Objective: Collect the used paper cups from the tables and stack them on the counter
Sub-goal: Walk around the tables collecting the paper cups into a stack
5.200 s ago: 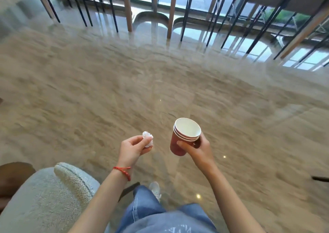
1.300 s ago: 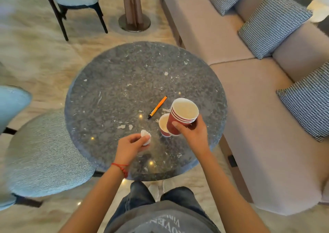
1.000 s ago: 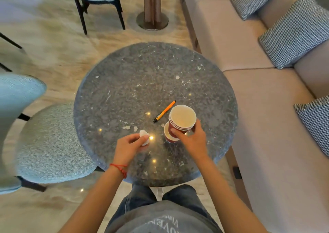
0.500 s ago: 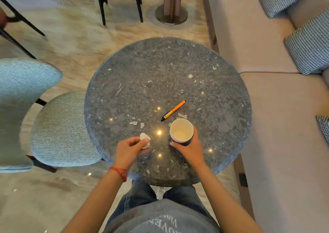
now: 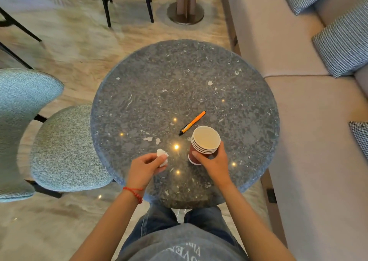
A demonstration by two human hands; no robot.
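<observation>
On round speckled stone worktop, near its front edge: stack of red paper cups, white inside, four rims visible, tilted, gripped by right hand, fingers closed round the wall. Orange pen just behind the stack. Left of the stack: left hand, fingers pinching a crumpled white tissue. Red string bracelet at left wrist. Beige sofa right of worktop.

Shirt print — upside-down, unreadable

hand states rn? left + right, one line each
Left hand: closed on a crumpled white tissue.
Right hand: closed around the stack of red paper cups, above the table.
</observation>
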